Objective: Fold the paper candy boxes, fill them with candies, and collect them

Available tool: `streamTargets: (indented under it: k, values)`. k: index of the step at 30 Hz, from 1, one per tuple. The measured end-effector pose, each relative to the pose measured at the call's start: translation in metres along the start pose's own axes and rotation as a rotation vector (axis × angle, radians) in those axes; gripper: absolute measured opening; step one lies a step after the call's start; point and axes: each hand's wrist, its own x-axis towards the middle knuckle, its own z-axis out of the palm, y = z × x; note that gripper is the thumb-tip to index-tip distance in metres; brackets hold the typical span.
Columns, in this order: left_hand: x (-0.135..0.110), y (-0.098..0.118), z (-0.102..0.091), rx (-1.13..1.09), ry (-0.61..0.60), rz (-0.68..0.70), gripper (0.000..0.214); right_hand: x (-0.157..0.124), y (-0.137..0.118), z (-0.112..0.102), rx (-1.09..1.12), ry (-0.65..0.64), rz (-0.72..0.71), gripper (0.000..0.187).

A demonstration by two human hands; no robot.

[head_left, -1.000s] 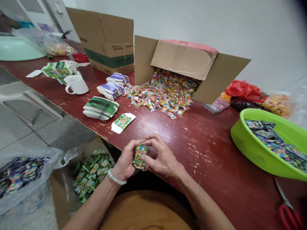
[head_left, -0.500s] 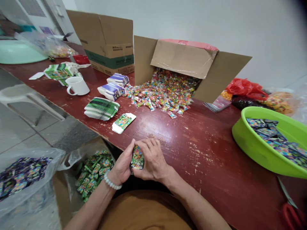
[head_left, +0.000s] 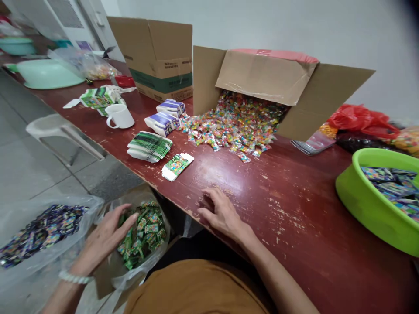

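My left hand (head_left: 106, 235), a beaded bracelet at its wrist, is over the left side of a lined carton of small green printed boxes (head_left: 144, 235). Its thumb and fingers are apart and nothing shows in them. At the front edge of the red table (head_left: 235, 183) rests my right hand (head_left: 221, 213), fingers loosely bent and thumb apart, holding nothing visible. Beyond it lie a flat green printed box (head_left: 177, 166) and a stack of folded green boxes (head_left: 149, 146). Farther back, wrapped candies (head_left: 229, 131) spill from a tipped carton (head_left: 265, 78).
A white mug (head_left: 121, 116) and purple box stacks (head_left: 163, 123) stand near a tall carton (head_left: 160, 56). At right is a green basin (head_left: 363, 205) of dark packets. A clear bag of purple packets (head_left: 49, 226) lies left, below a white stool (head_left: 52, 126).
The small printed box is gone from between my hands. My left hand has moved left and down to the lined carton and opened; my right hand has shifted slightly right. The view has turned left.
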Motion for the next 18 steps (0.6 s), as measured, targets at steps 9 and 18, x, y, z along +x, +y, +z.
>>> streamTargets:
  k: [9,18]
  values:
    - [0.081,0.102,0.069,0.54,0.179,0.39,0.063,-0.009,0.02,0.019,-0.181,0.138,-0.033,0.023]
    - [0.117,0.105,0.076,0.519,0.077,0.239,0.066,-0.005,0.022,0.018,-0.175,0.149,-0.02,0.02]
